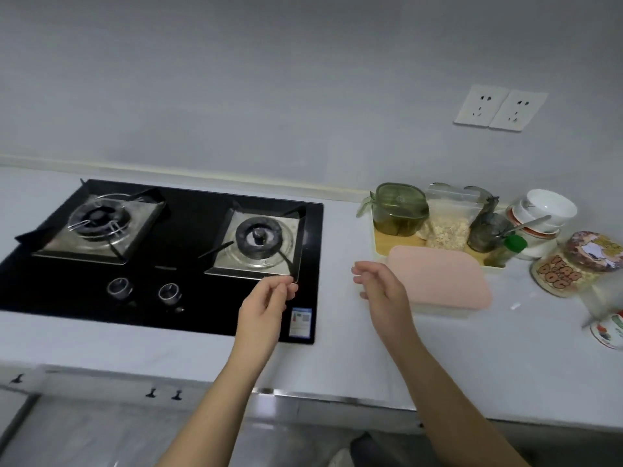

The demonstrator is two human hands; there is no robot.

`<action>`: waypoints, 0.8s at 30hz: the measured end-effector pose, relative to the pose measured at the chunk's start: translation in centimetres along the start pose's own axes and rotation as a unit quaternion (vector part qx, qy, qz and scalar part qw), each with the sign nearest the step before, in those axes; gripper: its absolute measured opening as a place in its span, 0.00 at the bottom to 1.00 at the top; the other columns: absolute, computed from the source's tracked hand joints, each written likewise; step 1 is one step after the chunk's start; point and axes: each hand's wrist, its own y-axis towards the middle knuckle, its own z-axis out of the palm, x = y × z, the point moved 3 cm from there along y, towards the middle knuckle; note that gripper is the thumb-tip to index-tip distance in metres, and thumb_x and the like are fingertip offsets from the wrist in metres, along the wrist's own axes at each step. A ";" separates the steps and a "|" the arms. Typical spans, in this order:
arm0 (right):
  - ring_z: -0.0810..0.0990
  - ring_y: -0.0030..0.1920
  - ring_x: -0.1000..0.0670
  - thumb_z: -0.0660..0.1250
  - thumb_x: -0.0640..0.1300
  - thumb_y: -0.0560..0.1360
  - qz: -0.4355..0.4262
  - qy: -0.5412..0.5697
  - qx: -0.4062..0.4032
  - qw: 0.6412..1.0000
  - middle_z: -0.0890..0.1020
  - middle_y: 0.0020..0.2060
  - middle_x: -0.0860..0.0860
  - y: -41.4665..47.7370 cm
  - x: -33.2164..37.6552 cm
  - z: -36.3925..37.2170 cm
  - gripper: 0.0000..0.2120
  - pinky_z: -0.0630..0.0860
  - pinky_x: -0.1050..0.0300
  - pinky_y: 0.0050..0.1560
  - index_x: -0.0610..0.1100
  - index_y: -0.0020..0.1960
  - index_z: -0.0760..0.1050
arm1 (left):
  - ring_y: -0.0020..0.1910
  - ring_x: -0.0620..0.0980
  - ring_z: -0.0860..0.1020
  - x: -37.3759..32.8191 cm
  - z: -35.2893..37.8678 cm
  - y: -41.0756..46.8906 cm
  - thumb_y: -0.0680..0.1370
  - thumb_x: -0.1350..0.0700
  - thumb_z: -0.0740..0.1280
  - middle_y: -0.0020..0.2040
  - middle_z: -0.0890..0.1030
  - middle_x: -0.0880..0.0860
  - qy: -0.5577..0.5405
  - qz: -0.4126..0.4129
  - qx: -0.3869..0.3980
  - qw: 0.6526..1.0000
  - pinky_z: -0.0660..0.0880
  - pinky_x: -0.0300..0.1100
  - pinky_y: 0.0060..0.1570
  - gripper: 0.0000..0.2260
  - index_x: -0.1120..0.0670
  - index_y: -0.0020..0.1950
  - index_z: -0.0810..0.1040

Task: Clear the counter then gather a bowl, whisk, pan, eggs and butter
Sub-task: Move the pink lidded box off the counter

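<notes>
The round container (556, 273) at right reads "YEAR" and "DOG"; the hob's sticker (301, 322) seems illegible.

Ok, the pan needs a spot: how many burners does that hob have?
2. The left burner sits at the hob's far left; the right burner sits near its right edge, just beyond the left hand. None seems hidden.

Printed tub (609, 329) far right of right hand (381, 291): cut by frame edge. Clear container (605, 294) just beyond tub: blurred. Sticker (301, 322) just right of left hand (266, 306): print too small. Left fingertips (286, 287) blurred; pinch uncertain.
</notes>
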 end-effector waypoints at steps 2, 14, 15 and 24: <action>0.79 0.45 0.63 0.57 0.39 0.80 -0.006 0.011 0.032 0.999 0.81 0.47 0.57 -2.6 1.8 4.5 0.12 0.74 0.66 0.48 0.52 0.50 0.76 | 0.48 0.44 0.81 -0.1 -5.4 -1.8 0.80 0.62 0.59 0.46 0.83 0.50 -0.004 0.004 -0.025 1.000 0.76 0.40 0.50 0.10 0.53 0.51 0.79; 0.81 0.47 0.55 0.58 0.38 0.79 -0.026 0.037 0.206 0.978 0.83 0.46 0.52 -14.4 9.5 27.5 0.12 0.76 0.59 0.48 0.50 0.50 0.78 | 0.45 0.46 0.80 0.8 -30.1 -9.2 0.80 0.62 0.60 0.43 0.83 0.51 -0.010 0.015 -0.147 0.989 0.75 0.37 0.45 0.09 0.53 0.49 0.79; 0.81 0.47 0.54 0.58 0.38 0.80 -0.028 0.040 0.213 0.976 0.83 0.46 0.52 -14.8 9.9 28.7 0.11 0.77 0.59 0.48 0.50 0.50 0.78 | 0.45 0.46 0.80 0.8 -31.4 -9.3 0.80 0.62 0.60 0.44 0.83 0.51 -0.008 0.016 -0.153 0.988 0.75 0.37 0.46 0.09 0.53 0.50 0.79; 0.81 0.44 0.58 0.57 0.37 0.80 -0.032 0.039 0.264 0.963 0.83 0.44 0.51 -15.8 12.2 38.7 0.12 0.77 0.56 0.50 0.46 0.52 0.79 | 0.43 0.45 0.80 2.5 -41.0 -9.3 0.80 0.63 0.60 0.43 0.83 0.53 -0.039 0.000 -0.229 0.973 0.75 0.37 0.46 0.09 0.53 0.48 0.79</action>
